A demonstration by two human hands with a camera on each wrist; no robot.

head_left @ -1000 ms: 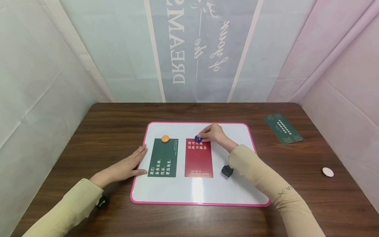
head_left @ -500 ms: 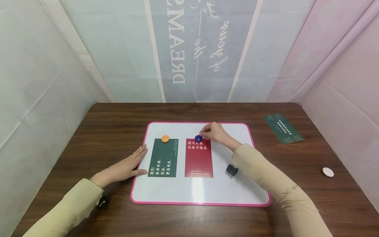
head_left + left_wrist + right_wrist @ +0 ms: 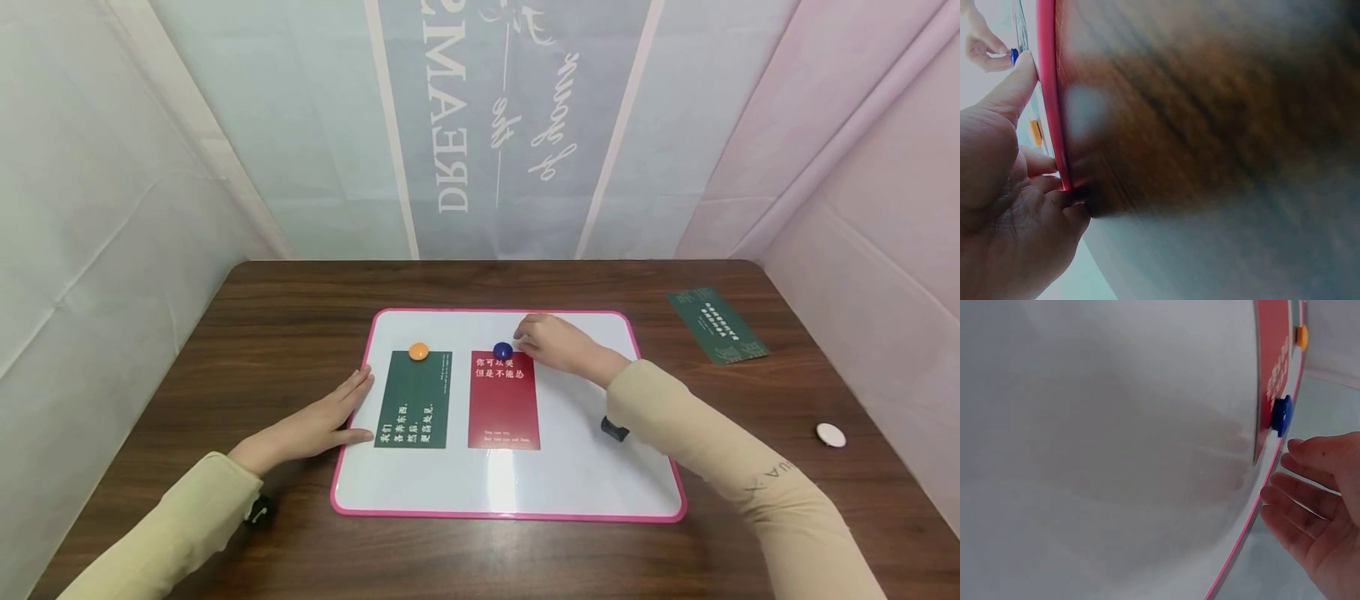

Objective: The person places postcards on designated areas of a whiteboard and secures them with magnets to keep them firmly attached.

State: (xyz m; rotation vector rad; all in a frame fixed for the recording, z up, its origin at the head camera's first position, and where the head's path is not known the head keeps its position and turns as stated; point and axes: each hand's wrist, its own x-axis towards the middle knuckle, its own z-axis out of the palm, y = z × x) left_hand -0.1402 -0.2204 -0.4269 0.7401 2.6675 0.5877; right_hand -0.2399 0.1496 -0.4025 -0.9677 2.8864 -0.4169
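A pink-edged whiteboard (image 3: 585, 483) lies on the table with two cards on it. The red card (image 3: 504, 408) has a round blue magnet (image 3: 502, 351) on its top edge. On the green card (image 3: 412, 404) to its left sits an orange magnet (image 3: 417, 351). My right hand (image 3: 558, 342) is just right of the blue magnet, fingers loosely bent and holding nothing; the right wrist view shows a gap between its fingertips (image 3: 1295, 444) and the blue magnet (image 3: 1282, 416). My left hand (image 3: 322, 423) rests with extended fingers on the board's left edge, thumb on its surface.
Another green card (image 3: 718, 326) lies on the table at the back right. A white round magnet (image 3: 831, 435) sits near the table's right side. Curtains with lettering (image 3: 450, 125) hang behind the table and along both sides.
My right hand has let go of the blue magnet and drawn back to the right. The blue magnet stays on the red card's top edge. My left hand has not moved.
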